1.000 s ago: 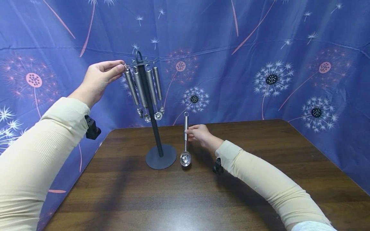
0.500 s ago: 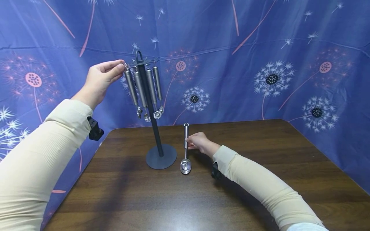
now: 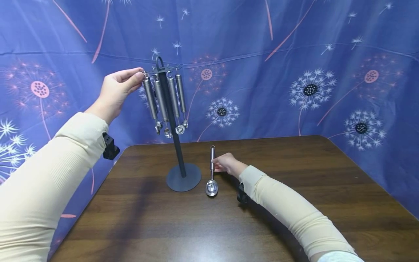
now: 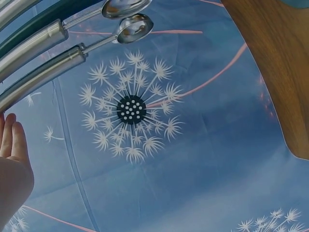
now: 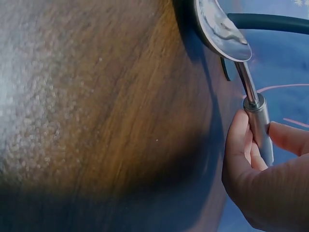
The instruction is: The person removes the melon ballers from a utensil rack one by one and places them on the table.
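Observation:
A steel scoop (image 3: pixel 212 187) with a ringed handle stands to the right of a black rack. My right hand (image 3: pixel 227 163) pinches its handle (image 5: pixel 258 118) between thumb and fingers. The bowl hangs down close to the table; I cannot tell if it touches. At the upper left, my left hand (image 3: pixel 116 87) pinches the top end of the leftmost hanging spoon (image 3: pixel 150 96). In the left wrist view, the fingertips reach the spoon's handle (image 4: pixel 46 75) at the frame's edge; the grip itself is out of frame. Several similar steel utensils (image 3: pixel 172 96) hang alongside.
The black rack's pole (image 3: pixel 176 145) rises from a round base (image 3: pixel 184 178) on the brown wooden table (image 3: pixel 183 225). Behind hangs a blue cloth (image 3: pixel 262 91) with a dandelion print.
My right hand has lowered the scoop and brought it slightly nearer to me. My left hand keeps its hold at the rack; the hanging spoons have swung a little.

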### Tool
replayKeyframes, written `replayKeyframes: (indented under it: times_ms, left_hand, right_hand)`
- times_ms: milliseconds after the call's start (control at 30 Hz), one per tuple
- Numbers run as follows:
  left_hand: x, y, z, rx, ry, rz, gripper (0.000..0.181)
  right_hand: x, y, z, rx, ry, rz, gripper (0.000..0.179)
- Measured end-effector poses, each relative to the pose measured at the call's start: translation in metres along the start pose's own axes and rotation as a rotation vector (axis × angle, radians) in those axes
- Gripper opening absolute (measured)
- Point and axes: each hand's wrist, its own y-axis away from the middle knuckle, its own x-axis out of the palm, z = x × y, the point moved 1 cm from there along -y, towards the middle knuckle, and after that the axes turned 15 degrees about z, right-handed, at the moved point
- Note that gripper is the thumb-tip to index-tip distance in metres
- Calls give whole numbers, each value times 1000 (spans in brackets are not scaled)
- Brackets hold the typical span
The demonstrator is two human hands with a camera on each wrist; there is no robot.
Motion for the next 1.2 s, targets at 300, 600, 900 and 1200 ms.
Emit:
replayKeyframes:
  times_ms: [300,600,900,1200]
  left_hand:
    - [2,0,1,13,-6,-3,50]
    - [3,0,1,22,11,-23,45]
    - [4,-1,1,35,12,-22,44]
    - [4,0,3,32,-10,-34,48]
  right_hand:
    - [-2,-2,-4,38,-11,15,10]
    - [0,-4,-5,72,1,-4,32]
    - [2,-4,-5,76,16,-40,31]
    - [6,-2,-6,92,28,-45,34]
